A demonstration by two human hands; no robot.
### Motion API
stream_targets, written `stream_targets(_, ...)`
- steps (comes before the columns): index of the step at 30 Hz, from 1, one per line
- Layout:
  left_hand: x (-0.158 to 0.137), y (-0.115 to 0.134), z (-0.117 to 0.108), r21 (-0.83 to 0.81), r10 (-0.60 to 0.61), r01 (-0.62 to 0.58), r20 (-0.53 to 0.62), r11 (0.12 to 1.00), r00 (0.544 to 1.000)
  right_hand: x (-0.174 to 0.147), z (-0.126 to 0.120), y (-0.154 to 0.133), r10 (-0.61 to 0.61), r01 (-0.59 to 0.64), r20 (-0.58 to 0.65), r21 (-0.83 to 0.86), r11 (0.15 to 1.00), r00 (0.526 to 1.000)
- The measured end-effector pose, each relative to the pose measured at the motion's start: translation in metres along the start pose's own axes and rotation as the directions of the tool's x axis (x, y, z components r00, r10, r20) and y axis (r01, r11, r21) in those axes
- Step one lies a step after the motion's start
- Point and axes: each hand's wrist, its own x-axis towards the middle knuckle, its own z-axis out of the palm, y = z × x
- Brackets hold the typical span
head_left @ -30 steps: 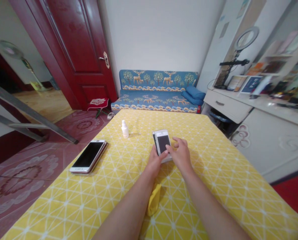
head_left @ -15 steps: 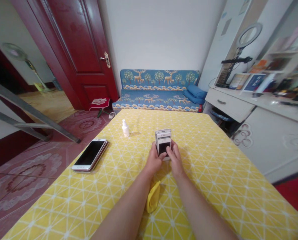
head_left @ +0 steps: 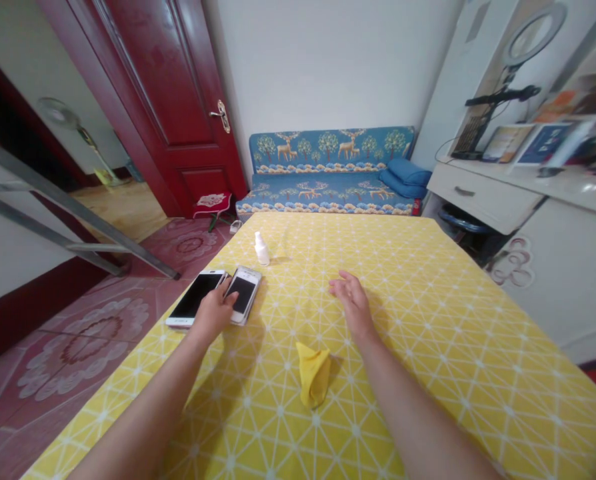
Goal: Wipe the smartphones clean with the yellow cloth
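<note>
My left hand (head_left: 215, 312) grips a small stack of white smartphones (head_left: 245, 295) by its left side, thumb on the top screen. That stack is right beside a larger white smartphone (head_left: 197, 298) with a dark screen, near the table's left edge; whether the two touch is hidden by my fingers. My right hand (head_left: 352, 300) hovers over the middle of the table, fingers loosely curved and apart, holding nothing. Between my forearms a crumpled yellow cloth (head_left: 314, 375) lies on the tablecloth. Behind the phones a white spray bottle (head_left: 261, 250) stands upright.
A yellow patterned tablecloth (head_left: 408, 333) covers the table. Beyond its far edge is a blue sofa (head_left: 323, 187). White drawers (head_left: 488, 190) stand at the right, and a metal ladder-like frame (head_left: 98, 247) leans on the left.
The stack of smartphones has moved left from the middle, carried by my left hand to beside the larger phone. My right hand has let go of it. The view has shifted slightly.
</note>
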Motion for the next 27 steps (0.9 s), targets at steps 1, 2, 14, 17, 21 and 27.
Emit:
stream_targets(1, 0.000, -0.001, -0.006, 0.086, -0.007, 0.007, 0.002, 0.996, 1.000, 0.000, 0.000, 0.000, -0.003, 0.003, 0.001, -0.005, 1.000, 1.000)
stream_targets(2, -0.001, 0.000, -0.010, 0.165, -0.009, 0.008, 0.006, 0.986, 1.000, 0.000, 0.000, 0.000, -0.004, 0.004, 0.001, -0.008, 1.000, 1.000)
stream_targets(14, -0.041, 0.023, 0.000, 0.593, 0.322, -0.219, -0.071, 0.775, 0.944, -0.001, -0.004, 0.006, -0.012, 0.018, 0.078, -0.073, 0.997, 0.997)
stream_targets(17, -0.043, 0.021, 0.007, 0.592, 0.238, -0.190, -0.004, 0.783, 0.971, -0.003, -0.005, 0.005, -0.003, 0.018, 0.117, -0.133, 0.991, 0.993)
stream_targets(21, -0.042, 0.025, 0.011, 0.605, 0.201, -0.160, 0.001, 0.780, 0.980, -0.004, -0.005, 0.002, 0.013, 0.010, 0.135, -0.171, 0.985, 0.991)
stream_targets(27, -0.049, 0.036, 0.018, 0.665, 0.289, -0.136, -0.125, 0.734, 0.949, -0.004, -0.004, 0.000, 0.028, -0.004, 0.129, -0.186, 0.982, 0.991)
